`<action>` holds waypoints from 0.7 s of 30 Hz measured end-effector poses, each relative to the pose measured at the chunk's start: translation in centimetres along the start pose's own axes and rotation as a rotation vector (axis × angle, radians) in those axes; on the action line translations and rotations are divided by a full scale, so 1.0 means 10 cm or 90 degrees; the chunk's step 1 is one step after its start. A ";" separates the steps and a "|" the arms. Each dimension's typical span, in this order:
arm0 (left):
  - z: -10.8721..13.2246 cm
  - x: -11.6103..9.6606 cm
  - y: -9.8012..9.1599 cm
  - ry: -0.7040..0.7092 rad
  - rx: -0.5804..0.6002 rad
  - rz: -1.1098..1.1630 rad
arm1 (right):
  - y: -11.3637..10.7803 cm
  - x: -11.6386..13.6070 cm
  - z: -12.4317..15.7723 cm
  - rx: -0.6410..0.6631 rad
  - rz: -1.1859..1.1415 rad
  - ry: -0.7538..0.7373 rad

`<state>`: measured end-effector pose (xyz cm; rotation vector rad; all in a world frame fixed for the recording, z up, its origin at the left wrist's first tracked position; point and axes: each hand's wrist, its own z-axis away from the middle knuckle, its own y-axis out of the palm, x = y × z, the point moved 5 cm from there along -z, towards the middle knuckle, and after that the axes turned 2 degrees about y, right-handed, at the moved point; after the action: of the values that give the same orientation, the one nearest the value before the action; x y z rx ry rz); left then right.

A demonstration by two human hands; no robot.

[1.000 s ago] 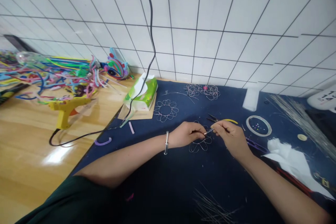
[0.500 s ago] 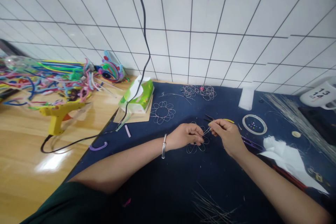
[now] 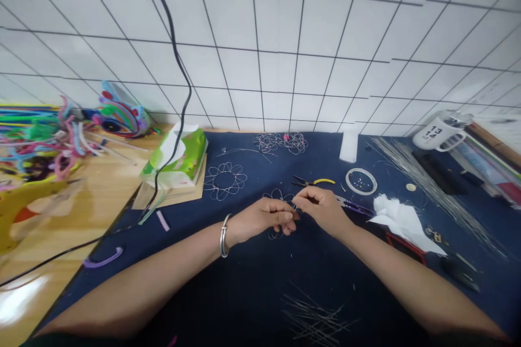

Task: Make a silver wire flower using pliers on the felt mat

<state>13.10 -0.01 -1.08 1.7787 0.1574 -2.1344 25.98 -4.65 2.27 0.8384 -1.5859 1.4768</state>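
My left hand (image 3: 260, 220), with a silver bangle at its wrist, is closed in a pinch on thin wire (image 3: 294, 204). Fingertip to fingertip with it, my right hand (image 3: 323, 210) pinches the same wire from the other side. Loops of a flower-shaped wire piece (image 3: 277, 193) show around and behind the left fingers; the rest is hidden by the hands. Whether the pinched wire belongs to that piece I cannot tell. To the left, a finished-looking wire flower (image 3: 226, 180) lies flat on the dark blue mat (image 3: 244, 293). Pliers with yellow handles (image 3: 323, 181) lie just beyond my right hand.
Cut wires (image 3: 315, 317) lie near the front edge, and long wires (image 3: 423, 187) at right. Behind are tangled wire flowers (image 3: 280, 142). A bead dish (image 3: 361, 181), purple-handled scissors (image 3: 358, 206), white tissue (image 3: 401, 217), mug (image 3: 439, 131), tissue pack (image 3: 179, 157) and yellow glue gun (image 3: 28, 206) surround the hands.
The view has swung right, so things sit further left. My hands have drawn closer together, and the wire span between their fingertips is shorter.
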 end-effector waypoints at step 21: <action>-0.04 0.15 0.13 0.009 -0.029 0.009 | -1.68 -1.41 1.19 -0.176 0.656 0.259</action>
<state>13.75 -1.36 -2.40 1.7641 0.1934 -2.0924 45.97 -18.83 -2.39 -0.5308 -1.9086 1.8480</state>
